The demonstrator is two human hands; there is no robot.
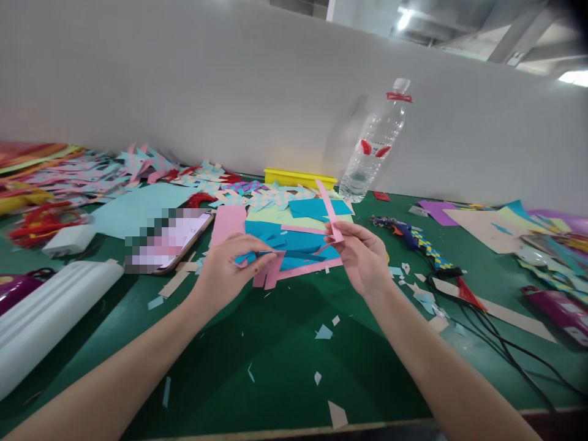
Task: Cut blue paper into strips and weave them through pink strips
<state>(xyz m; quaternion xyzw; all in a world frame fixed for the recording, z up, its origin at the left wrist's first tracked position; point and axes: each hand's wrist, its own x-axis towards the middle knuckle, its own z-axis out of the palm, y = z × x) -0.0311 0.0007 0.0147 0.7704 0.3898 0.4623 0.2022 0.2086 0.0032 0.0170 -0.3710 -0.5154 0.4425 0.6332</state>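
Observation:
My left hand (229, 266) pinches paper strips between thumb and fingertips. A pink strip (274, 271) hangs from that grip, and a thin blue strip (298, 252) stretches from it toward the right. My right hand (365, 254) is closed on another pink paper strip (327, 205), whose long end sticks up and away from me. Both hands hover just above the table. Behind and below them lie blue paper strips (264, 233), a pink sheet (228, 222) and a blue sheet (312, 208) over pale yellow-green paper. Where the held strips cross or join is too small to tell.
A plastic bottle (377, 147) leans against the grey partition beside a yellow holder (298, 178). Left are a phone (169, 242), a white charger (68, 241) and woven paper pieces (147, 162). Right are black cords (500, 340) and a purple object (558, 312). Scraps litter the green table (275, 361).

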